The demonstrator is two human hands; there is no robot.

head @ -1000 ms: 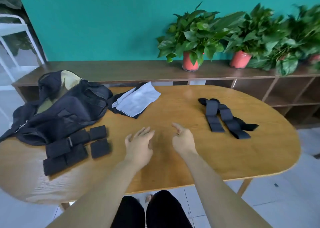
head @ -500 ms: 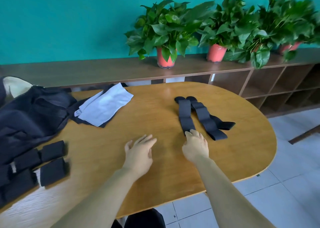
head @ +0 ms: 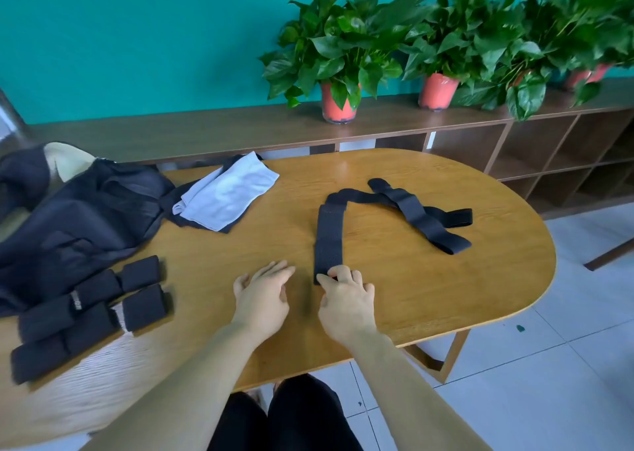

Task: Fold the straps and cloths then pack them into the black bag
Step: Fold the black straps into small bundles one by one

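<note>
Right hand (head: 346, 299) has the near strap (head: 328, 238) now and has dragged its end closer, so the strap swings away from its neighbour and runs straight toward the person. Both forearms reach out over the near edge of the table (head: 446, 296), almost parallel. Thumb and curled fingers of the right hand pinch the strap's near end, knuckles up. Left hand (head: 262, 296) sits just beside it, palm down, fingers loosely spread and holding nothing, close to the strap but not touching it. Off to the left lie the folded straps (head: 85, 313), bundled side by side. Behind them slumps the black bag (head: 79, 220), with the pale cloth (head: 230, 193) at its right edge. Further right, the second strap (head: 420, 219) lies slantwise, its far end crossing the first one. Beyond the table, potted plants (head: 338, 56) stand on a long shelf (head: 206, 128).
</note>
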